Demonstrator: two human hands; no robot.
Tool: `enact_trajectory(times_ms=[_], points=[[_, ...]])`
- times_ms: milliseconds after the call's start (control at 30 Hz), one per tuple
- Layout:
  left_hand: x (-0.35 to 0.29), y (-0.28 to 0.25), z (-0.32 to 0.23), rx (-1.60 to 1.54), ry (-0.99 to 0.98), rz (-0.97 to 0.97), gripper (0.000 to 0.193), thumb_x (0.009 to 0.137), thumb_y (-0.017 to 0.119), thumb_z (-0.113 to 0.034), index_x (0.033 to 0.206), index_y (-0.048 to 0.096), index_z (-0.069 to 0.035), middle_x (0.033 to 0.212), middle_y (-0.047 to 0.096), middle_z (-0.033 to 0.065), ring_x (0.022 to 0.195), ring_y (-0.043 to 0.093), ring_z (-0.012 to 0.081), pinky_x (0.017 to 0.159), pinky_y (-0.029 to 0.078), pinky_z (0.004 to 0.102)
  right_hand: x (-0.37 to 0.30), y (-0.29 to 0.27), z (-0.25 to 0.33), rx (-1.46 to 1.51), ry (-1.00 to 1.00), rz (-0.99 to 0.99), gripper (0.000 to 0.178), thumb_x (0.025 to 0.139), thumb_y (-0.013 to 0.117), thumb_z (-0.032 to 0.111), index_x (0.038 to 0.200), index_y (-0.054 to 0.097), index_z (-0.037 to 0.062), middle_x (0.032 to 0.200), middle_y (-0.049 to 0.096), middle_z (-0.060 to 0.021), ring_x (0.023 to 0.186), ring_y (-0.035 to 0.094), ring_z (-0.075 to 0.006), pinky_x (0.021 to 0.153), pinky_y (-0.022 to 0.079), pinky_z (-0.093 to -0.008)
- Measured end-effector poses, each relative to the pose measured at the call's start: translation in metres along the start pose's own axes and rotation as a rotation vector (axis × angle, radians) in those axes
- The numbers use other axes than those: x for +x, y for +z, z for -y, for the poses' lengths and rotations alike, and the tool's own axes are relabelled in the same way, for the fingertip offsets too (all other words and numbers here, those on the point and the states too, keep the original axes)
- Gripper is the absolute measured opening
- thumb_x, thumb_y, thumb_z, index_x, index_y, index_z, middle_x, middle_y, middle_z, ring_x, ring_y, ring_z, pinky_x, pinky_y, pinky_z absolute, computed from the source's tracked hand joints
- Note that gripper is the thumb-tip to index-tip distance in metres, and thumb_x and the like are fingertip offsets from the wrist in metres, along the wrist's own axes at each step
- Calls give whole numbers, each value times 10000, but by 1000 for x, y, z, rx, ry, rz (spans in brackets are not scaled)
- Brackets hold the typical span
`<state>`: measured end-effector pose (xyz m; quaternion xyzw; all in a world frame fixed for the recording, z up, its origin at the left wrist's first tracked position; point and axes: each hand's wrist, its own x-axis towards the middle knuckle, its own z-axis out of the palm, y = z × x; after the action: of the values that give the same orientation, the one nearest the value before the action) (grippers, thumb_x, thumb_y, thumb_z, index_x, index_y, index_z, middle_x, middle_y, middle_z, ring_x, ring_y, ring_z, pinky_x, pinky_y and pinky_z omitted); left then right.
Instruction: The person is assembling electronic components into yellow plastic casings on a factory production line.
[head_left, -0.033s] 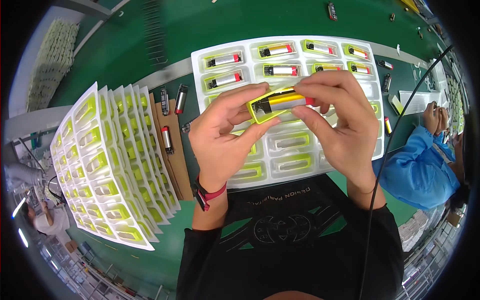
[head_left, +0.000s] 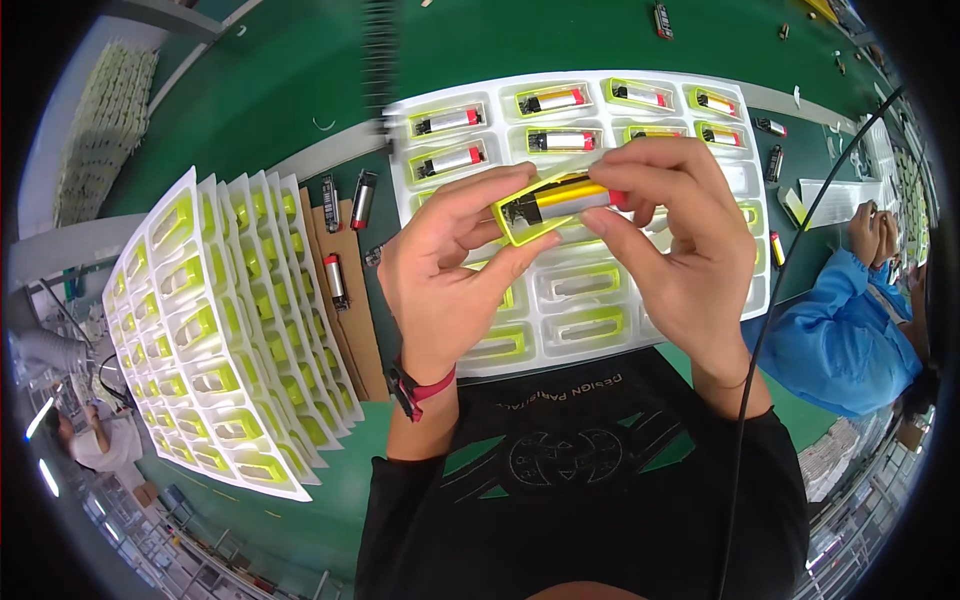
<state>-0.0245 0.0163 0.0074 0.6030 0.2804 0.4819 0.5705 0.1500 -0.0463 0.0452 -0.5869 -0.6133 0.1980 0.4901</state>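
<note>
My left hand [head_left: 445,270] is closed on a clear plastic case with a yellow-green rim [head_left: 512,238], thumb below and fingers above. My right hand [head_left: 685,240] pinches a cylindrical battery assembly [head_left: 565,203], silver and yellow with a red end and a dark end. The assembly lies lengthwise in the case, tilted up to the right, its red end by my right fingers. Whether it is fully seated I cannot tell. Beneath my hands is a white moulded tray [head_left: 590,350]. Its far pockets hold similar cases with battery assemblies [head_left: 560,141]; nearer pockets hold cases without them [head_left: 580,284].
A stack of trays with yellow-green cases [head_left: 215,330] leans at left. Loose battery assemblies [head_left: 363,198] lie beside cardboard [head_left: 350,340]. A dark coil [head_left: 380,70] hangs at the tray's far left corner. A black cable [head_left: 800,240] crosses at right, near a blue-sleeved co-worker [head_left: 835,335].
The dark coil at the far side has swung to the right, up to the tray's corner, and looks blurred. My hands and the case have barely shifted.
</note>
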Motion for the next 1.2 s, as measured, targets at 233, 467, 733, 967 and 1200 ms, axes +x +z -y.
enact_trajectory(times_ms=[233,467,733,967,1200], points=[[-2,7,2,-43,56,-43,422,753,708,165,1144,568,91,1220,582,247,1141,605,314,934,564,411,0,15,1,20,104,-255,261,709,816,67,941,696,61,934,610,-31,666,536,-112,561,426,-243],[-5,16,9,66,170,-85,464,733,711,184,1135,513,63,1277,518,293,1206,550,366,954,556,439,1,17,-7,9,118,-298,244,720,837,75,911,694,25,953,604,-43,689,528,-59,530,391,-184],[-6,32,30,335,431,-193,456,776,686,161,1144,451,30,1293,494,323,1171,577,370,925,562,406,9,36,2,289,303,-451,143,731,790,72,832,696,35,876,588,-44,644,554,-145,554,461,-267],[-1,35,30,66,204,-201,452,788,669,163,1147,435,19,1307,473,346,1201,552,385,962,539,413,3,37,-13,80,114,-438,306,755,794,54,1036,673,44,977,591,-18,637,521,-45,531,418,-192],[-1,28,34,-39,166,-164,433,795,677,132,1139,443,9,1326,475,343,1212,547,368,962,527,400,7,29,-15,222,304,-265,442,765,800,110,1143,595,9,905,630,-32,714,586,-74,591,478,-216]])
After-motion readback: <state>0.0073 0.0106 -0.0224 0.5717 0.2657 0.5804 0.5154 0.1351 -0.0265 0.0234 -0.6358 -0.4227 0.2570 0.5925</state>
